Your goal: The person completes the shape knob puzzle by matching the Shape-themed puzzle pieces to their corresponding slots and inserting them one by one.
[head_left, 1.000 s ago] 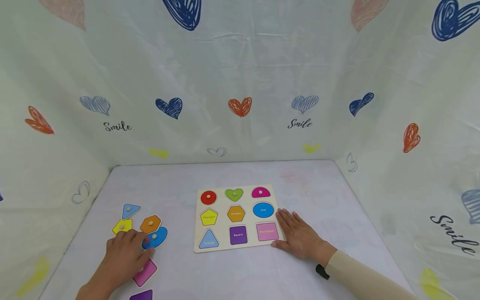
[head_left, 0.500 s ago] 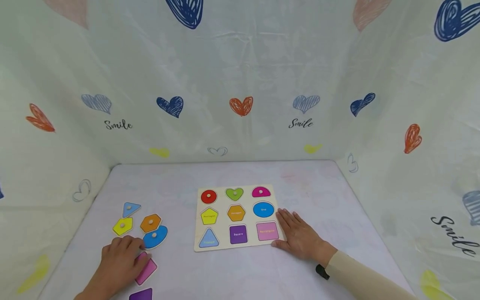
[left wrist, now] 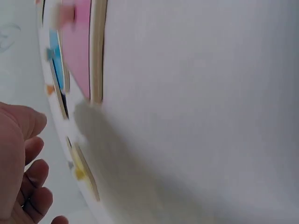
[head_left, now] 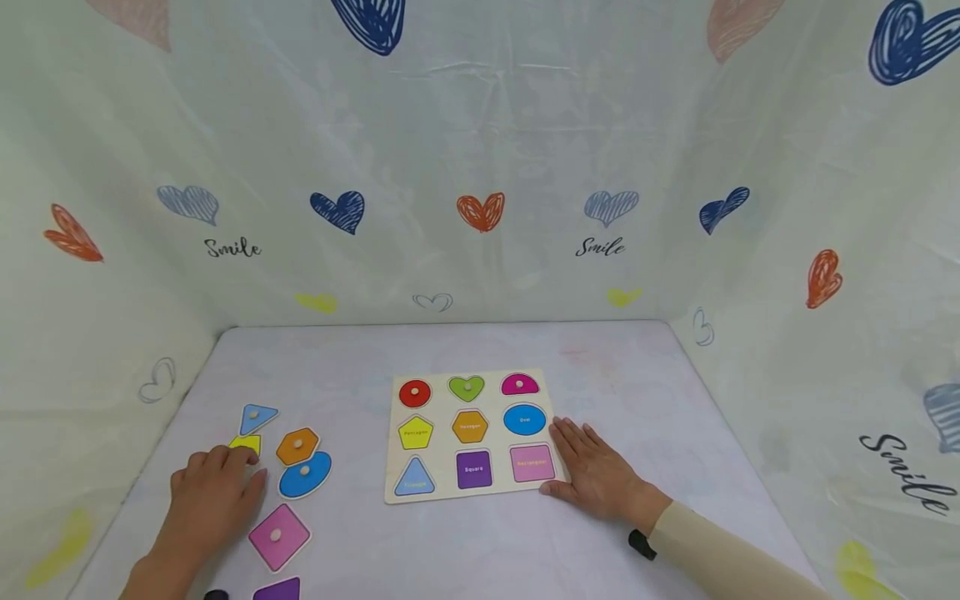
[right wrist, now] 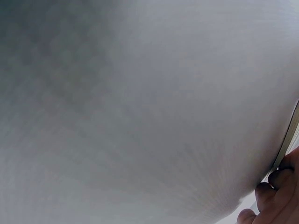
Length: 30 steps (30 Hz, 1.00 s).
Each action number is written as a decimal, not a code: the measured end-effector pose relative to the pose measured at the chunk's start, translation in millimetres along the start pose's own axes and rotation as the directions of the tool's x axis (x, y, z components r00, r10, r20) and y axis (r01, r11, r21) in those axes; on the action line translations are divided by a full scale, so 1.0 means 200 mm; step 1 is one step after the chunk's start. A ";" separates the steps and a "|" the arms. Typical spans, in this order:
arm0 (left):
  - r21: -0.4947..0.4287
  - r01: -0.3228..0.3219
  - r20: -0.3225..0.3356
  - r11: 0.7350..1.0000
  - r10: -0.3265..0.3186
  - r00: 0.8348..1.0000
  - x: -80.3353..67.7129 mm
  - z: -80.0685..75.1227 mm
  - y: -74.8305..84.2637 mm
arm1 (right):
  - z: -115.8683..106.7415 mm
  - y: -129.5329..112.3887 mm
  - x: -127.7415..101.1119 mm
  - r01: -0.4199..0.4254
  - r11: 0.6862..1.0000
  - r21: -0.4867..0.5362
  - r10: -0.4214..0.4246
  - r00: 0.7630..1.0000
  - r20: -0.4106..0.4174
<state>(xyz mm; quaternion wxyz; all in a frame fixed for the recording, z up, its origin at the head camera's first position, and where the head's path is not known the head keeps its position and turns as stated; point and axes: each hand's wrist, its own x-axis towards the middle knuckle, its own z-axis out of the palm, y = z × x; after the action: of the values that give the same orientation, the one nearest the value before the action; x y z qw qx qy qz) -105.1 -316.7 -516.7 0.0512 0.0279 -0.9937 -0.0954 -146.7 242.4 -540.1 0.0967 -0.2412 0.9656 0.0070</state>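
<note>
1. Currently, the left hand [head_left: 213, 500] hovers at the lower left of the frame, its fingers loosely bent and gripping nothing.
2. Its fingertips partly cover the yellow piece [head_left: 249, 443] in the head view; the left wrist view shows that piece apart from the fingers, on the tabletop [head_left: 450, 550].
3. Just above the yellow piece lies the blue triangle piece [head_left: 257, 419]; right of it, close together, lie the orange hexagon piece [head_left: 297, 447] and the blue oval piece [head_left: 305, 475].
4. Nearer the bottom edge are the pink piece [head_left: 279, 542] and, partly cut off, the purple piece [head_left: 277, 590].
5. Right of center, the right hand [head_left: 600, 475] lies flat, fingers extended, against the right edge of the puzzle board [head_left: 444, 492].
6. Along the board's top row sit a red circle [head_left: 415, 393], a green heart [head_left: 467, 388] and a magenta half-circle [head_left: 521, 384], all knobbed.
</note>
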 end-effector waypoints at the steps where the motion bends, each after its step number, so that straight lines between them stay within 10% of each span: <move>1: 0.008 0.017 -0.019 1.000 -0.017 1.000 0.02 0.00 -0.01 | 0.00 0.00 0.00 0.001 1.000 -0.001 -0.001 1.000 -0.001; 13: 0.073 0.170 0.000 0.983 -0.171 0.985 0.13 -0.02 -0.11 | 0.01 0.01 0.01 0.012 1.000 0.000 -0.012 1.000 -0.018; 30: 0.126 0.126 -0.017 0.984 -0.125 0.992 0.16 0.03 -0.12 | 0.01 0.00 0.00 0.000 1.000 0.008 0.000 1.000 -0.013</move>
<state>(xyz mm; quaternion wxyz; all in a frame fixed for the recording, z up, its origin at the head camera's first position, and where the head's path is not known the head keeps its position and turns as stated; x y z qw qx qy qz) -136.3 -341.5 -524.1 0.0474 0.0942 -0.9938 -0.0348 -146.3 243.1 -542.1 0.0913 -0.2409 0.9663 0.0014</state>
